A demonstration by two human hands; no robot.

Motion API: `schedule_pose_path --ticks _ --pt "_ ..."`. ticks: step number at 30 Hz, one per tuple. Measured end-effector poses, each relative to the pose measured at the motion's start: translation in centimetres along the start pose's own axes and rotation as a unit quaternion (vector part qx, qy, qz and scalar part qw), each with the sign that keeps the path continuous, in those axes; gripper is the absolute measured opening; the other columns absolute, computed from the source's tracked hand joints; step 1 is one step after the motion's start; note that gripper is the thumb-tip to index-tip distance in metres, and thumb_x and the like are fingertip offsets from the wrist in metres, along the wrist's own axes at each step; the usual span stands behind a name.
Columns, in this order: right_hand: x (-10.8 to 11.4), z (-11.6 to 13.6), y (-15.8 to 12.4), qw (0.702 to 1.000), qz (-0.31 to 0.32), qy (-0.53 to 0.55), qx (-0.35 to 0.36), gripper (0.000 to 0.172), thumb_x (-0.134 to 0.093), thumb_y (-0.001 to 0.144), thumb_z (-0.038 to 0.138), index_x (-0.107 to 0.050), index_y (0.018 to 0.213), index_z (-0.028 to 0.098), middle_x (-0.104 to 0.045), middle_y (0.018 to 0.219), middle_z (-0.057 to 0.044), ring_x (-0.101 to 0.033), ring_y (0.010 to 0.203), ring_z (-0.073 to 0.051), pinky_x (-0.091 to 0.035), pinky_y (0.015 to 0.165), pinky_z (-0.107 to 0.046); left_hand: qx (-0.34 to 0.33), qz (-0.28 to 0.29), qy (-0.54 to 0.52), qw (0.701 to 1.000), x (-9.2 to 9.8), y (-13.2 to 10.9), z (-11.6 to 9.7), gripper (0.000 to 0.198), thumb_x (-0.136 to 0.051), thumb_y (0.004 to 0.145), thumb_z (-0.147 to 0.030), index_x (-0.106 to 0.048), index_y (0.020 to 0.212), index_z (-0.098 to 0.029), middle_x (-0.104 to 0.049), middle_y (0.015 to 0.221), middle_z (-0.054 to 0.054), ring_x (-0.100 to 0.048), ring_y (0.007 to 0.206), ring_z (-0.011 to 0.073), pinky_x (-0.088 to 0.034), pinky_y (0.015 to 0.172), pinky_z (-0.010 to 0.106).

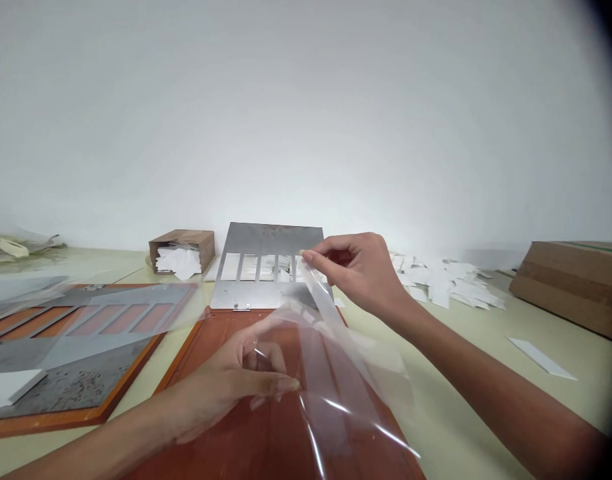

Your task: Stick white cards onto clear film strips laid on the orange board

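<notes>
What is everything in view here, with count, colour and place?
Clear film: one, transparent, centre
Boards: two, reddish-brown, centre and left
Slotted plates: two, grey, one per board
Hinges: two, silver, boards' far ends
Loose film: uncounted, transparent, over left board
Block: one, white, near left
Cardboard boxes: two, brown, back and right
Paper pieces: many, white, back and right
Crumpled item: count unclear, yellowish, back left
Table: one, pale yellow, underneath
Wall: one, grey, back
Left hand: one, centre, grip unclear
Right hand: one, pinching clear film

the right edge cuts off the cardboard box, the bottom edge the reddish-brown board. the clear film has edges too faint to trace. the right hand partly hides its own fingers.
</notes>
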State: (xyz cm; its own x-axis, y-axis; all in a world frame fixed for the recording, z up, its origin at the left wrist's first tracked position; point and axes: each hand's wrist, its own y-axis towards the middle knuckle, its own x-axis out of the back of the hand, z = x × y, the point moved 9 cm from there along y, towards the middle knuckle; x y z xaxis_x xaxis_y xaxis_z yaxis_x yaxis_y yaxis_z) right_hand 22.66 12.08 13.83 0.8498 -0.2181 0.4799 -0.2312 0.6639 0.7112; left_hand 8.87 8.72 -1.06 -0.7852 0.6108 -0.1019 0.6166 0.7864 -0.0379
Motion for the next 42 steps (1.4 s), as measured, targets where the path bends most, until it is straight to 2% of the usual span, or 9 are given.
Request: schedule_pose_path --ticks 6,9,14,18,20,27,34,39,42 --pt "0.3 -1.9 0.7 0.998 0.021 0.023 -0.055 0.024 -0.072 0.086 0.033 -0.076 0.071 0.015 -0.063 0.056 -0.002 -0.053 0.051 -0.008 -0.040 0.051 -0.025 -0.009 -0.012 0.020 1.000 0.6 -0.2 0.1 0.089 -0.084 0.081 -0.028 -0.036 0.156 -0.032 -0.053 0.071 -0.006 -0.038 0.057 0.0083 -0.028 0.048 0.019" --pt "0.3 -2.4 0.8 0.997 0.026 0.040 -0.068 0.025 -0.072 0.086 0.032 -0.075 0.069 0.014 -0.061 0.054 -0.001 -0.051 0.049 -0.007 -0.037 0.048 -0.024 -0.011 -0.017 0.044 0.999 0.8 -0.2 0.1 0.088 -0.084 0.081 -0.030 -0.036 0.155 -0.032 -0.055 0.072 -0.005 -0.036 0.053 0.0069 -0.026 0.046 0.019" --pt "0.4 -2.5 0.9 0.995 0.031 0.050 -0.082 0.024 -0.072 0.086 0.029 -0.074 0.068 0.014 -0.058 0.051 0.001 -0.048 0.045 -0.006 -0.035 0.046 -0.023 0.009 -0.007 0.042 0.999 0.5 -0.1 0.5 0.075 -0.084 0.081 -0.027 -0.044 0.145 -0.029 -0.061 0.074 -0.005 -0.039 0.053 0.0058 -0.029 0.047 0.017" --pt "0.4 -2.3 0.9 0.995 0.041 0.057 -0.072 0.023 -0.072 0.085 0.029 -0.074 0.067 0.014 -0.062 0.056 -0.001 -0.052 0.047 -0.007 -0.035 0.045 -0.023 0.011 -0.014 0.049 0.999 0.7 -0.1 0.7 0.052 -0.084 0.081 -0.028 -0.056 0.125 -0.024 -0.058 0.069 -0.006 -0.040 0.052 0.0046 -0.030 0.048 0.017" --pt "0.3 -2.3 0.9 0.995 0.044 0.059 -0.071 0.022 -0.073 0.084 0.028 -0.073 0.066 0.014 -0.062 0.056 -0.001 -0.053 0.048 -0.007 -0.035 0.044 -0.023 0.006 -0.014 0.061 0.998 0.7 0.0 0.6 0.049 -0.084 0.081 -0.029 -0.057 0.122 -0.023 -0.056 0.068 -0.007 -0.039 0.051 0.0047 -0.028 0.046 0.017" --pt "0.1 -2.5 1.0 0.995 0.056 0.047 -0.071 0.026 -0.072 0.086 0.030 -0.072 0.065 0.015 -0.062 0.058 -0.001 -0.054 0.049 -0.008 -0.039 0.047 -0.024 0.001 -0.021 0.091 0.996 1.0 -0.1 0.4 0.081 -0.083 0.081 -0.034 -0.037 0.149 -0.030 -0.055 0.071 -0.007 -0.039 0.052 0.0063 -0.030 0.046 0.017" --pt "-0.2 -3.0 1.0 0.994 0.067 0.059 -0.068 0.029 -0.072 0.086 0.038 -0.073 0.071 0.014 -0.069 0.068 -0.003 -0.055 0.052 -0.008 -0.042 0.049 -0.024 0.022 0.049 0.097 0.994 0.3 -0.4 1.6 0.097 -0.081 0.084 -0.027 -0.020 0.160 -0.035 -0.056 0.074 -0.006 -0.051 0.063 0.0100 -0.039 0.057 0.021" --pt "-0.4 -3.0 1.0 0.993 0.080 0.070 -0.060 0.031 -0.072 0.086 0.041 -0.075 0.073 0.014 -0.073 0.075 -0.005 -0.056 0.052 -0.008 -0.045 0.049 -0.023 0.029 0.016 0.109 0.993 1.1 -0.4 1.6 0.095 -0.079 0.085 -0.025 -0.022 0.160 -0.037 -0.056 0.073 -0.006 -0.048 0.062 0.0100 -0.035 0.058 0.023" --pt "-0.4 -2.9 1.0 0.992 0.082 0.076 -0.061 0.029 -0.072 0.086 0.040 -0.075 0.074 0.014 -0.074 0.077 -0.005 -0.056 0.052 -0.007 -0.046 0.050 -0.023 0.031 0.020 0.106 0.994 1.0 -0.2 1.4 0.094 -0.080 0.083 -0.028 -0.026 0.159 -0.037 -0.055 0.071 -0.007 -0.042 0.057 0.0083 -0.032 0.055 0.022"
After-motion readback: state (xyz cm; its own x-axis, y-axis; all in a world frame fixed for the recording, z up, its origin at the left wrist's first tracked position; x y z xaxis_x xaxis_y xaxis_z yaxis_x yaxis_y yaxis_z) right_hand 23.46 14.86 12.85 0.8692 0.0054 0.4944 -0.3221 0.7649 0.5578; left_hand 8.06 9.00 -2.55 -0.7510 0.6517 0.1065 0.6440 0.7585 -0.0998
